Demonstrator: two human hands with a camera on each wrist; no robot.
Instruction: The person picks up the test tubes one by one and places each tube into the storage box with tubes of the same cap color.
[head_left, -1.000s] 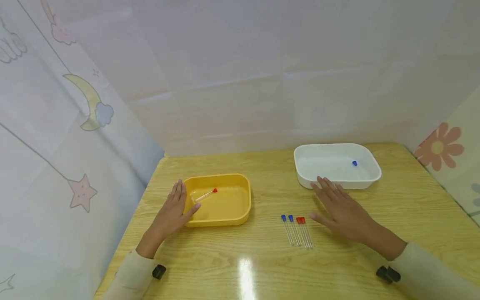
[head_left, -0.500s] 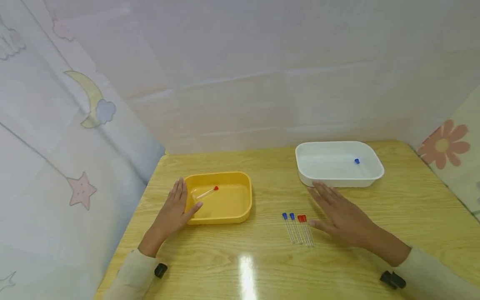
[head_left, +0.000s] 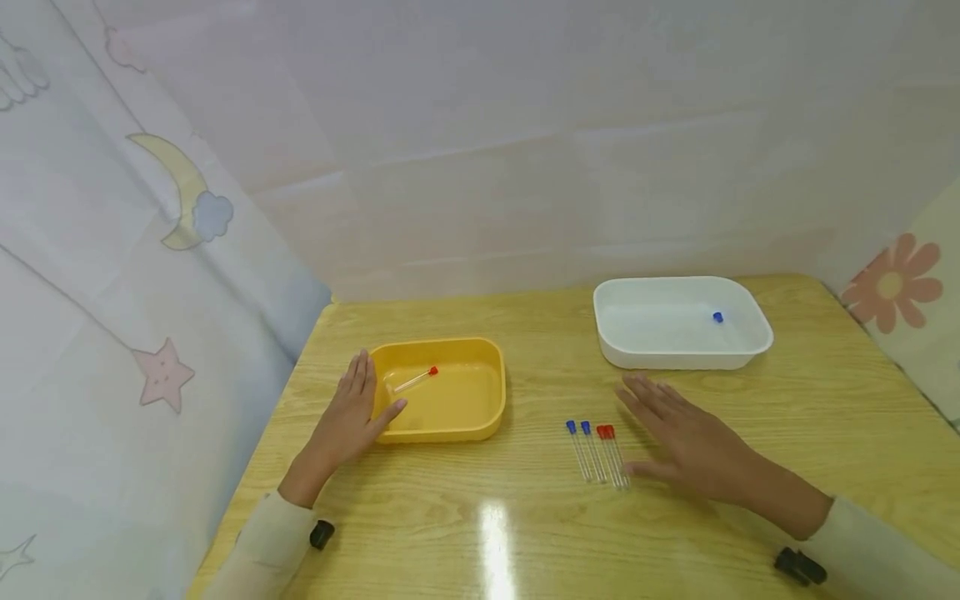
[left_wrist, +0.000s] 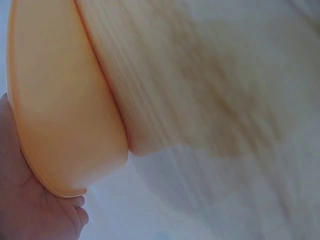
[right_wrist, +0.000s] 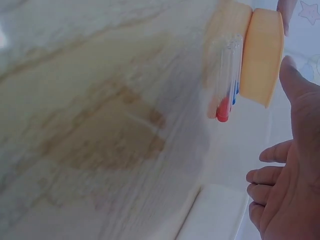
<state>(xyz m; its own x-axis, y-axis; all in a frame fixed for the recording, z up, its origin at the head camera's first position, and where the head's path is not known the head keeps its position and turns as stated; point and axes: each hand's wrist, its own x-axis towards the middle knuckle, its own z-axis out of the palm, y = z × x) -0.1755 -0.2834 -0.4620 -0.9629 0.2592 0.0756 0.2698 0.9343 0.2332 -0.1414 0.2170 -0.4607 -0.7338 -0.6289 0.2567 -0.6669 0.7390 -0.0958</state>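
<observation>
Evidently, the right hand [head_left: 690, 446], fingers loosely extended, had drawn slightly back from the white tray [head_left: 678, 360] ahead of it; four capped tubes [head_left: 594, 454] lay just to its left. The left hand [head_left: 347, 421], fingers straight, rested against the yellow tray [head_left: 442, 436] as before. Only the head view showed a red-capped tube [head_left: 414, 381] inside, right of that hand.

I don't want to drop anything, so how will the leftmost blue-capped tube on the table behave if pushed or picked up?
The tube looks slim, so it is probably light. Its clear, straight body suggests something stiff and perhaps breakable. Pushed sideways, it may roll, though the wider blue cap could make it swerve.
</observation>
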